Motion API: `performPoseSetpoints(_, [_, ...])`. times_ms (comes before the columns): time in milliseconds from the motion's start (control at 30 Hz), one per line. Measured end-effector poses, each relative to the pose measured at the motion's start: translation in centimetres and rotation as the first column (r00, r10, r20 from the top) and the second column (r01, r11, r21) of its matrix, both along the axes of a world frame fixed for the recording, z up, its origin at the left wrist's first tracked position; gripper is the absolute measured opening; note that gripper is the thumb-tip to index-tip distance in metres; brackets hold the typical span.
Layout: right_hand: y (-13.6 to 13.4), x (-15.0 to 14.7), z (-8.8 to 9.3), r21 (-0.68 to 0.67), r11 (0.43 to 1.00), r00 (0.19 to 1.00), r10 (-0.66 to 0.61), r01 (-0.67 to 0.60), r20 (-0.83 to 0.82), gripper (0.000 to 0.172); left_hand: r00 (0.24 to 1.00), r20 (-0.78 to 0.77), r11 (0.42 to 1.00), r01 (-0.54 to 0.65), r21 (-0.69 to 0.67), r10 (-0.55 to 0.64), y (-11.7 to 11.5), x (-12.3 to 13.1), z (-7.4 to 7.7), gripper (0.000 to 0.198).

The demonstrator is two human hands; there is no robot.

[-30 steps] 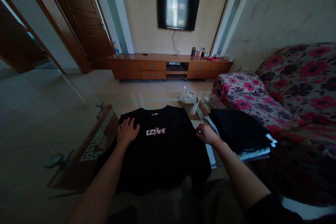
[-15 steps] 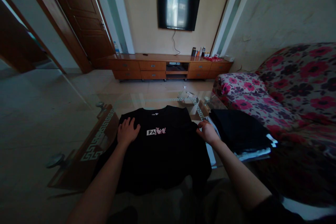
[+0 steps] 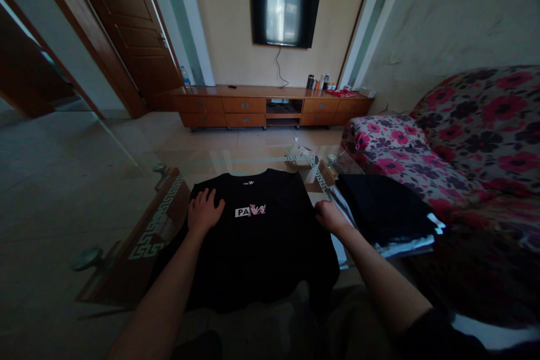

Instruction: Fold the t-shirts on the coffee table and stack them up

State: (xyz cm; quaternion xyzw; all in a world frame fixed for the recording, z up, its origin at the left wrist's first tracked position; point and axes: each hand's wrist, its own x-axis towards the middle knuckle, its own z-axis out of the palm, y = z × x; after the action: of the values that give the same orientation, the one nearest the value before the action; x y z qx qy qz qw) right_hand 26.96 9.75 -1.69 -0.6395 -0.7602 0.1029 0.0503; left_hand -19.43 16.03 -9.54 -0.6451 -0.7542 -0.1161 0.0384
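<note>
A black shirt lies spread on the glass table, its neckline toward the far side. White and pink lettering crosses its chest. My left hand rests flat on the shirt's left shoulder, fingers spread. At the opposite edge, my right hand is closed, its curled fingers gripping the shirt's fabric near the right shoulder; the fingertips are partly hidden. Just right of that hand sits a stack of folded clothes, with a black garment on top and pale cloth beneath.
A floral sofa borders the table on the right. Beyond the table stands a long wooden cabinet with bottles at its right end, below a wall-mounted television. Greek-key trim runs along the table's left side.
My right hand has shifted very slightly, its fingers curling more tightly at the shirt's edge. My left hand and the shirt look the same.
</note>
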Motion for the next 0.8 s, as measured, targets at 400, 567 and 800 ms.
performPoseSetpoints(400, [0.47, 0.31, -0.2, 0.019, 1.0, 0.998, -0.014, 0.015, -0.053, 0.019, 1.0, 0.014, 1.0, 0.004, -0.004, -0.003, -0.15, 0.11, 0.21, 0.071])
performPoseSetpoints(567, [0.27, 0.6, -0.32, 0.0, 0.999, 0.997, 0.047, -0.047, -0.057, 0.013, 1.0, 0.017, 1.0, 0.007, 0.004, -0.007, -0.15, 0.04, 0.11, 0.072])
performPoseSetpoints(800, [0.17, 0.87, -0.34, 0.003, 0.984, 0.97, 0.178, -0.18, -0.167, 0.02, 1.0, 0.015, 1.0, -0.006, 0.003, 0.006, -0.14, 0.09, 0.04, 0.07])
